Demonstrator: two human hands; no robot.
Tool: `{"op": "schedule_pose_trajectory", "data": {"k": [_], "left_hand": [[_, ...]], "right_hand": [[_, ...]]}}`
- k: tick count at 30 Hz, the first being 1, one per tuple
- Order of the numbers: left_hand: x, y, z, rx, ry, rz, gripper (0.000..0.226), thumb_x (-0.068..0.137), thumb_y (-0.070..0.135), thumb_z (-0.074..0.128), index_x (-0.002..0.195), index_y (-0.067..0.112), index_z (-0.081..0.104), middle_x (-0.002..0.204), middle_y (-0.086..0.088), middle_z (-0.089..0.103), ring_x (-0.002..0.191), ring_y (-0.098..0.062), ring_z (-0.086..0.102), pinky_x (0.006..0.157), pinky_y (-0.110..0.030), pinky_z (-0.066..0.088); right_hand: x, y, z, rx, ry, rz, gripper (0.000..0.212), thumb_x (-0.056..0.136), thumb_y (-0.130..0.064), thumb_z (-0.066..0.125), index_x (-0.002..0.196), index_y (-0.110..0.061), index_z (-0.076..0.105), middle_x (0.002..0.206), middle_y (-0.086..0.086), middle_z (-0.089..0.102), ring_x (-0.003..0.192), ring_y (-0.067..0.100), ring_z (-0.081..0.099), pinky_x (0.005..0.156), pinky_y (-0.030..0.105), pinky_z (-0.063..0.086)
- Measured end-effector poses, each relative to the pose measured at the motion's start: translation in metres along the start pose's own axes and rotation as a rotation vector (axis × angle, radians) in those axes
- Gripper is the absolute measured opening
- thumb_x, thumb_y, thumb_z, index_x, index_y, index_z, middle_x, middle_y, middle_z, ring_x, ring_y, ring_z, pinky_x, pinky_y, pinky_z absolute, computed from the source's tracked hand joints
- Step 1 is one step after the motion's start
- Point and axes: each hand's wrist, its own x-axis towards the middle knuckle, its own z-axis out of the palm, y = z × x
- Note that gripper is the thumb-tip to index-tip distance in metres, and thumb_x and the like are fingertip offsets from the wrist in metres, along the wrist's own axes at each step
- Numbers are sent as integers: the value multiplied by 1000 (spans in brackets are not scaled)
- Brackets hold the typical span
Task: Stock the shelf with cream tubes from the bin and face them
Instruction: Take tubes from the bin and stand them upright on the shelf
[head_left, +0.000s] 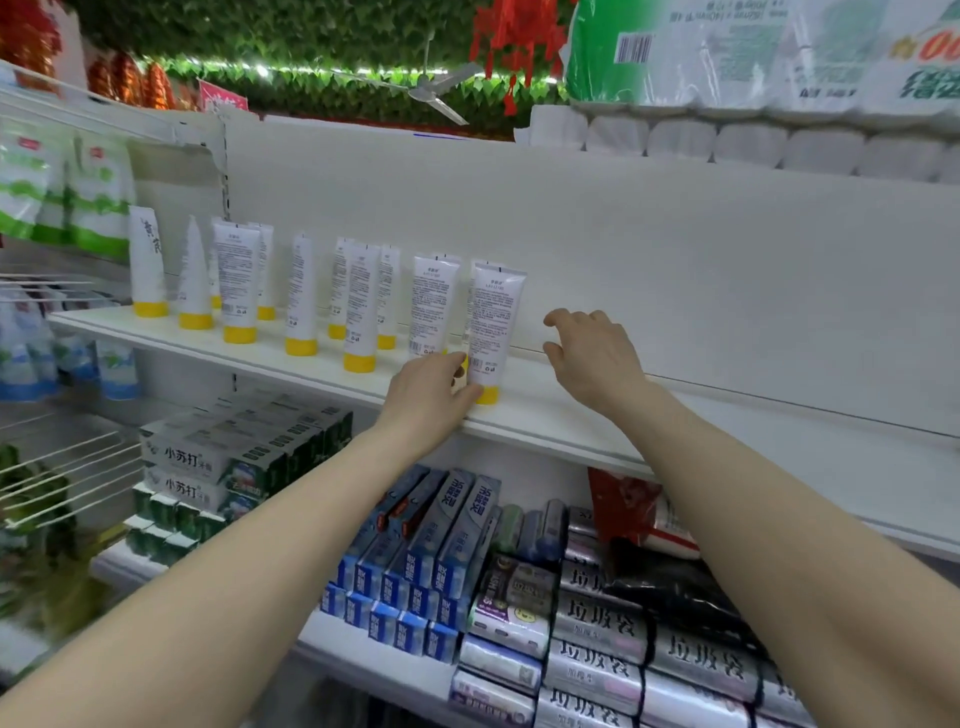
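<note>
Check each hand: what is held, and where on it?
Left hand grips the rightmost cream tube low on its body, just above the yellow cap. Right hand holds nothing.

A white shelf (561, 415) carries a loose row of white, yellow-capped cream tubes (358, 306) standing cap-down, running from nine o'clock toward the centre.

White cream tubes (358, 306) with yellow caps stand cap-down in loose rows along the left half of the white shelf (540, 415), most turned with their small-print backs outward (two at the far left differ). The rightmost tube (491, 322) stands upright near the shelf's front edge.
</note>
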Motion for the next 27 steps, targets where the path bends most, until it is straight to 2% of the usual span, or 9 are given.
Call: {"op": "schedule_pose_trajectory", "data": {"k": [2, 4, 9, 16, 23, 27], "left_hand": [[-8, -4, -4, 51, 11, 24, 40, 93, 28, 56, 129, 11, 55, 122, -6, 61, 110, -24, 56, 87, -34, 43], [-18, -11, -10, 84, 25, 63, 45, 93, 28, 55, 136, 14, 50, 129, -7, 56, 118, -24, 51, 92, -34, 39], [-58, -33, -26, 198, 70, 190, 38, 93, 27, 56, 130, 18, 55, 131, -5, 52, 123, -28, 41, 96, -40, 42], [-126, -69, -42, 206, 43, 248, 39, 92, 24, 57, 130, 14, 54, 130, -8, 52, 121, -30, 42, 92, -42, 44], [-218, -135, 0, 185, -168, 160, 40, 92, 25, 57, 130, 13, 52, 128, -10, 52, 117, -33, 44, 95, -44, 42], [-281, -178, 35, 175, -325, 76, 42, 90, 24, 60, 131, 14, 52, 128, -12, 49, 116, -35, 43, 91, -45, 42]], "right_hand": [[-14, -4, -7, -18, 12, 18, 37, 100, -28, 39, 135, -16, 43, 124, 7, 58, 115, 30, 47, 90, 40, 37], [-30, -10, -15, -34, 32, 32, 37, 100, -29, 40, 135, -16, 44, 124, 7, 59, 115, 30, 47, 89, 39, 36], [-75, -37, -29, -101, 48, 43, 39, 100, -33, 40, 135, -16, 45, 127, 9, 58, 116, 33, 47, 89, 42, 37], [-148, -90, -27, -123, 130, -5, 38, 97, -31, 45, 129, -13, 53, 123, 12, 61, 111, 36, 52, 86, 43, 40], [-262, -147, 48, -64, -67, 37, 34, 93, -27, 50, 122, -9, 55, 111, 16, 63, 99, 39, 55, 76, 43, 42], [-336, -175, 111, 5, -272, 62, 37, 90, -28, 51, 122, -9, 56, 111, 17, 63, 98, 39, 55, 78, 45, 43]]}}
